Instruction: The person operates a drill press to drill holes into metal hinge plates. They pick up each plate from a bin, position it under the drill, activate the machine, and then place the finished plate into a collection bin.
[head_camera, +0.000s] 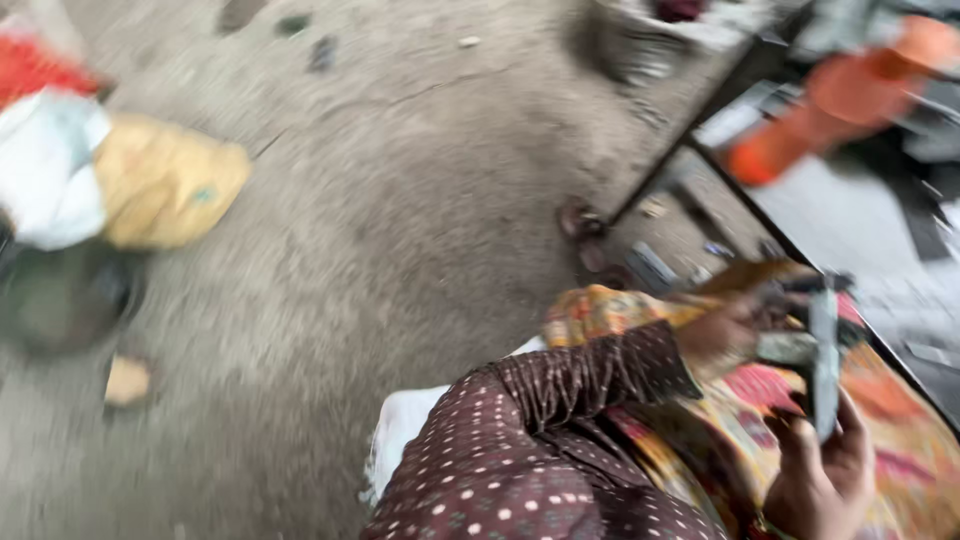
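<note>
A blurred view is given, looking down at a rough grey floor (400, 220) and the person's lap. Both hands are seen at the near right. The left hand (728, 335) is reached out from a brown sleeve (560, 400) dotted with white, and its fingers are closed around the middle of a grey metal tool (822, 355). The right hand (822, 475) is held just below, nearer the camera, fingers curled up around the tool's lower end, so the piece is gripped by both hands at once. The tool is held roughly upright over a bright orange and yellow patterned cloth (900, 450) spread across the lap; its exact kind cannot be told through the blur.

At the far right, an orange cylinder-shaped object (850, 95) is seen lying on a dark-framed surface (850, 230), well apart from the hands. On the left, a yellow sack (165, 180) is found beside a white bundle (45, 165), with something red just behind. Small scraps are scattered on the floor at the far side.
</note>
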